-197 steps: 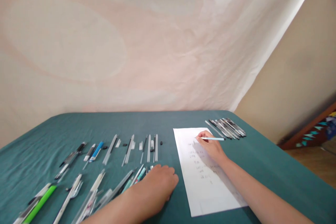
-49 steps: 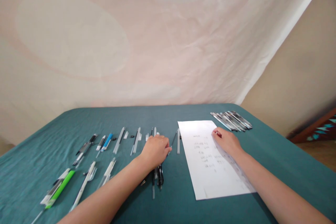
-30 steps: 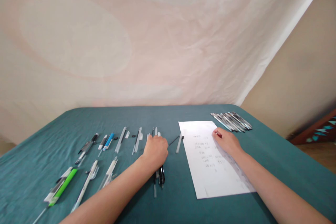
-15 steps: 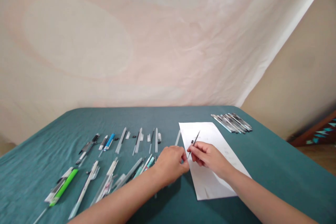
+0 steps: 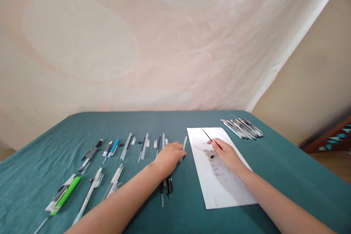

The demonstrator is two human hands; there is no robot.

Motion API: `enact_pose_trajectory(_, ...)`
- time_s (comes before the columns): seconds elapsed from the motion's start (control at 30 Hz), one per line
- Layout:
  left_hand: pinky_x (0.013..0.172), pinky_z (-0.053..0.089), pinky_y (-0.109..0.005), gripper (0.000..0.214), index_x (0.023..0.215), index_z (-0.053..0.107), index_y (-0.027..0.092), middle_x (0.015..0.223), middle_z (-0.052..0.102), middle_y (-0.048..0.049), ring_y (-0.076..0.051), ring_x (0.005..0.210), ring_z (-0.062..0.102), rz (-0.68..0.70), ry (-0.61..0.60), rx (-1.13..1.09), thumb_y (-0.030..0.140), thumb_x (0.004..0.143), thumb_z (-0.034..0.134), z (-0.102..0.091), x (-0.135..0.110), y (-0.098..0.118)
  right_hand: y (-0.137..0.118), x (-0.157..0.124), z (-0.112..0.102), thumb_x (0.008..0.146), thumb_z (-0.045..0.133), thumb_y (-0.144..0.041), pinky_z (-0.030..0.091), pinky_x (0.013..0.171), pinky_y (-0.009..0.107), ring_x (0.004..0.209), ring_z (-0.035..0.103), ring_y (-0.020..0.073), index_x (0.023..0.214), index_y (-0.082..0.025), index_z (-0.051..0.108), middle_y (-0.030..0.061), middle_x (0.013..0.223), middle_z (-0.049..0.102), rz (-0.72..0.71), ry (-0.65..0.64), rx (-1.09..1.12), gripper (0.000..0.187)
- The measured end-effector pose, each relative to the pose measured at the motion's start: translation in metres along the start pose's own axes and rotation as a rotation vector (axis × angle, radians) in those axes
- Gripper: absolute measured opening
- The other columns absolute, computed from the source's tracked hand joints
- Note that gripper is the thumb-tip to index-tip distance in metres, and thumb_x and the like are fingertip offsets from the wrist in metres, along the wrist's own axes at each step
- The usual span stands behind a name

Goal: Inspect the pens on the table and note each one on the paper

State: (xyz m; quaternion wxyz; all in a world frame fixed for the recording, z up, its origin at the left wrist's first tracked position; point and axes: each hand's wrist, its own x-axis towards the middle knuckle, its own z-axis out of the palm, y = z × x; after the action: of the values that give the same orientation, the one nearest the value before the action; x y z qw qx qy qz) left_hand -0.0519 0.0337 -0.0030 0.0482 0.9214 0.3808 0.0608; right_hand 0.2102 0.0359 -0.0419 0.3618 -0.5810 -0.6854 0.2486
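My right hand (image 5: pixel 226 155) rests on a white sheet of paper (image 5: pixel 216 190) with handwriting and pinches a thin black pen refill (image 5: pixel 207 135) that points up and to the left. My left hand (image 5: pixel 170 155) lies on the green tablecloth beside the paper, fingers curled over a clear pen barrel (image 5: pixel 184 142). Whether it grips the barrel I cannot make out. A black pen (image 5: pixel 169 186) and a clear tube lie just under the left wrist.
A row of taken-apart pens and parts (image 5: pixel 144 145) stretches left of my left hand. A blue pen (image 5: pixel 113 147), a green marker (image 5: pixel 64 196) and white pens lie further left. A bundle of dark pens (image 5: pixel 242 127) sits at the table's far right corner.
Half a second ago both hands met near the paper's left edge around the refill. Now the right hand has carried the refill onto the paper and the left has gone back to the clear barrel.
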Motion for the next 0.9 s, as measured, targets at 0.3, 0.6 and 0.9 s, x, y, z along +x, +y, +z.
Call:
enact_pose_trajectory(0.3, 0.095, 0.028, -0.039, 0.013, 0.095, 0.057, 0.02, 0.103, 0.062, -0.006, -0.023, 0.111, 0.045, 0.211, 0.121, 0.194, 0.014, 0.092, 0.046, -0.005, -0.001, 0.009, 0.002, 0.001, 0.007, 0.09, 0.042, -0.042, 0.042, 0.091, 0.037, 0.1, 0.059, 0.0223, 0.109, -0.023, 0.064, 0.0054, 0.11, 0.066, -0.044, 0.017, 0.071, 0.035)
enact_pose_trajectory(0.6, 0.077, 0.038, -0.032, 0.02, 0.105, 0.054, 0.02, 0.101, 0.062, -0.0052, -0.021, 0.094, 0.055, -0.112, 0.397, -0.131, 0.016, 0.094, 0.038, -0.025, -0.004, 0.003, -0.033, -0.016, -0.018, 0.093, 0.044, -0.034, 0.046, 0.075, 0.031, 0.086, 0.06, 0.0197, 0.105, -0.024, 0.063, 0.0051, 0.095, 0.065, -0.313, 0.101, -0.089, 0.025)
enact_pose_trajectory(0.9, 0.077, 0.038, -0.031, 0.02, 0.104, 0.057, 0.02, 0.1, 0.064, -0.0035, -0.021, 0.093, 0.057, -0.103, 0.347, -0.161, 0.02, 0.095, 0.04, -0.024, -0.004, 0.001, -0.037, -0.019, -0.014, 0.093, 0.046, -0.025, 0.046, 0.074, 0.03, 0.083, 0.058, 0.0177, 0.106, -0.026, 0.065, 0.0045, 0.09, 0.061, -0.424, 0.125, -0.111, 0.023)
